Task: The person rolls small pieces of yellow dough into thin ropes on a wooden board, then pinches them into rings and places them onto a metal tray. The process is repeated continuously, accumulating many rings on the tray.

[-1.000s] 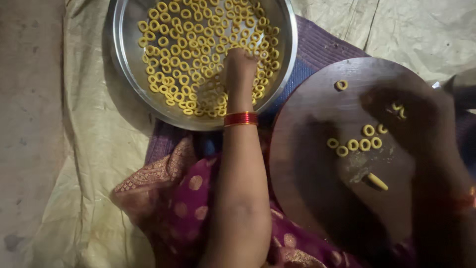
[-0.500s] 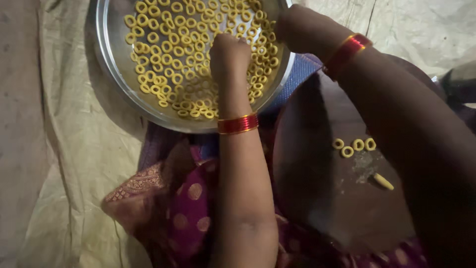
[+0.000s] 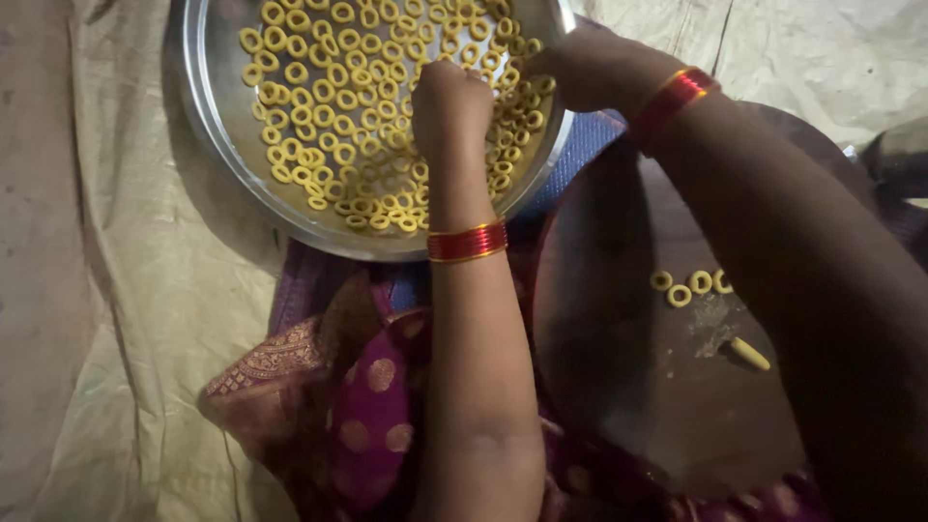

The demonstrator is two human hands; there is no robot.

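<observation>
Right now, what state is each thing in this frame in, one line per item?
Round steel tray: flat on the cloth, holding many yellow dough rings.
Dough rings in the tray: spread in one crowded layer.
Left hand: closed into a fist over the rings in the tray.
Right hand: at the tray's far rim, fingers hidden.
Dark round board: flat, mostly bare.
Three rings on the board: side by side.
Yellow dough piece: unshaped, lying loose.

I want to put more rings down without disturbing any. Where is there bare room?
The metal tray is crowded, bare only by its left rim. The round board is mostly bare beside three rings and a dough stick. Both hands, left and right, are over the tray.
</observation>
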